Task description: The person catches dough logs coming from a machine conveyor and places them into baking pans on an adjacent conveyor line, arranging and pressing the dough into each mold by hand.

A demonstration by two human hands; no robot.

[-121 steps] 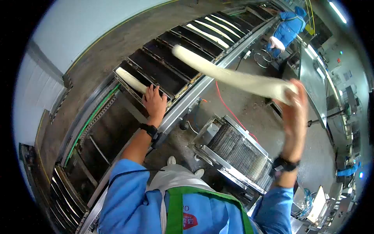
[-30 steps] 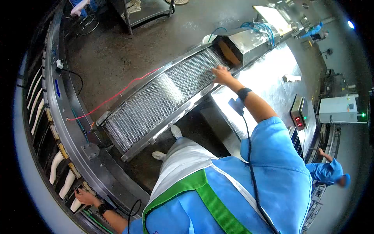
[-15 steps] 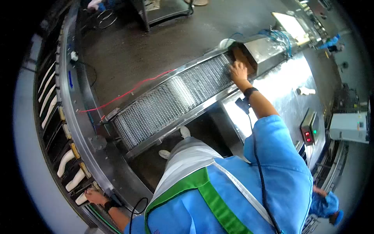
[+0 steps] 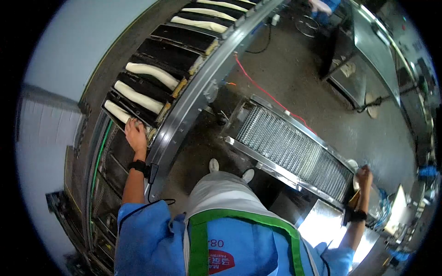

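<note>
My left hand (image 4: 136, 135) rests at the near end of a pale dough strip (image 4: 117, 111) in the lowest black tray of the curved line, its fingers spread over the dough and tray end. Two more dough strips (image 4: 139, 97) (image 4: 152, 73) lie in the trays just above. Far to the right, my right hand (image 4: 364, 176) is over the upper end of the metal mesh belt (image 4: 294, 147); its fingers are small and blurred, and whether they hold anything cannot be made out.
Black trays (image 4: 168, 54) continue up the line, with further dough strips (image 4: 199, 23) beyond. A steel rail (image 4: 184, 117) borders them. A red cord (image 4: 267, 94) crosses the floor. A steel table (image 4: 375, 50) stands at upper right, with part of a person in blue (image 4: 324, 8) nearby.
The view has swung back left toward the trays. My left hand stays at the lowest dough strip; my right hand remains near the mesh belt's upper end, its fingers now less distinct.
</note>
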